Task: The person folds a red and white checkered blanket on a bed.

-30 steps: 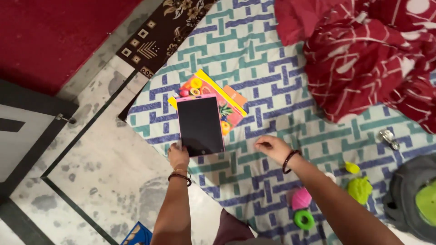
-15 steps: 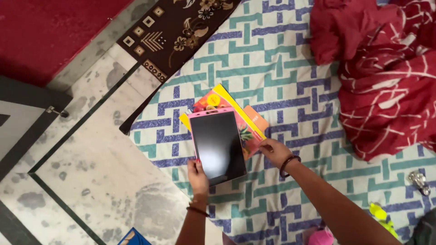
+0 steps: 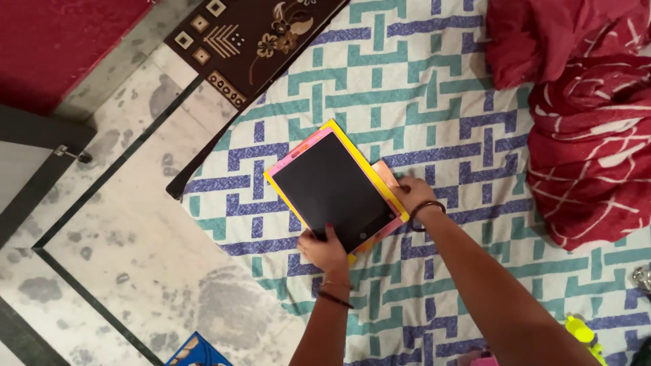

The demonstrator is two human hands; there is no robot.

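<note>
The left hand (image 3: 325, 249) gripped the near edge of a black-screened drawing tablet with a pink frame (image 3: 332, 190), thumb lying on the dark screen. The tablet lay on a yellow book (image 3: 354, 150) on the patterned bedsheet (image 3: 420, 88), teal and purple on white. The right hand (image 3: 412, 194) pressed the stack's right edge, where a peach-coloured corner showed. A red blanket (image 3: 590, 135) lay bunched to the right; a dark brown rug (image 3: 251, 41) and a speckled floor (image 3: 115, 224) lay to the left.
</note>
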